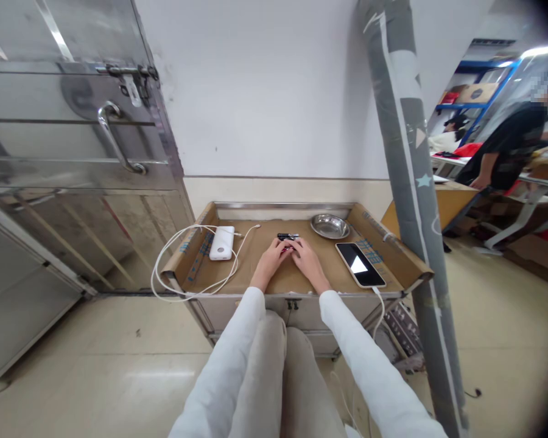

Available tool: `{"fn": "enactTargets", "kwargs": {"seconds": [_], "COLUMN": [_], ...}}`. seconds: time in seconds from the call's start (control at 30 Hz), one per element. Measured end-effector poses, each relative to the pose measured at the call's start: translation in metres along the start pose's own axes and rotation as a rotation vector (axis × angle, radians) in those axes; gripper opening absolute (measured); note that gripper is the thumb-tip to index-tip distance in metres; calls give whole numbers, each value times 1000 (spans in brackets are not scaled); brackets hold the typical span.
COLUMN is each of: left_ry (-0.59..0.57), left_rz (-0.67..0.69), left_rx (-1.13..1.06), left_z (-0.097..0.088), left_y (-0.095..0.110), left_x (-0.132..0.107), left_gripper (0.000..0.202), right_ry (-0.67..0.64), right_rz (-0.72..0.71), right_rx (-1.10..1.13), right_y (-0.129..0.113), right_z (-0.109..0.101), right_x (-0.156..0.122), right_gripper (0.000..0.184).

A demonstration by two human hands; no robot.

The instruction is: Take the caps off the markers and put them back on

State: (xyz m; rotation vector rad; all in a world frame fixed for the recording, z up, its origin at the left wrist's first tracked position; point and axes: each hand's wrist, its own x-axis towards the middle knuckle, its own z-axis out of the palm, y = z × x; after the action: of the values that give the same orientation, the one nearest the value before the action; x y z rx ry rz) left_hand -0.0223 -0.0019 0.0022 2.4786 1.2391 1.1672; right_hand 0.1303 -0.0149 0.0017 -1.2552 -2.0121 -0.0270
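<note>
My left hand [271,258] and my right hand [305,258] rest close together on the cardboard-covered table [256,274], fingertips meeting around a small dark and red object [287,246] that is mostly hidden between them. A small black object [287,236] lies just beyond my fingers. Both arms are in white sleeves.
A white power bank [221,243] with a looping white cable [164,267] lies at the left. A metal bowl [330,226] sits at the back right, a phone [360,264] with lit screen at the right. A grey wrapped pole [406,170] stands right; a steel cabinet door [73,134] left; a person [506,152] far right.
</note>
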Motion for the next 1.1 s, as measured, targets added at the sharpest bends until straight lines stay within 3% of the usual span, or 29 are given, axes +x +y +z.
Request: {"fn": "enactTargets", "kwargs": {"seconds": [0.33, 0.6, 0.87, 1.1], "left_ry": [337, 396, 465, 499], "left_rz": [47, -33, -121, -149], "left_rx": [-165, -212, -176, -181], "left_z": [0, -4, -11, -11], "left_y": [-3, 1, 3, -1], "left_x": [2, 0, 1, 1], "left_gripper": [23, 22, 17, 13], "right_ry": [32, 9, 16, 34], "right_rz": [32, 51, 120, 99], "right_rx": [134, 199, 165, 125], "right_y": [15, 19, 13, 11], "right_z": [16, 18, 11, 9], "right_x": [1, 1, 0, 0], "right_gripper": [38, 39, 26, 27]}}
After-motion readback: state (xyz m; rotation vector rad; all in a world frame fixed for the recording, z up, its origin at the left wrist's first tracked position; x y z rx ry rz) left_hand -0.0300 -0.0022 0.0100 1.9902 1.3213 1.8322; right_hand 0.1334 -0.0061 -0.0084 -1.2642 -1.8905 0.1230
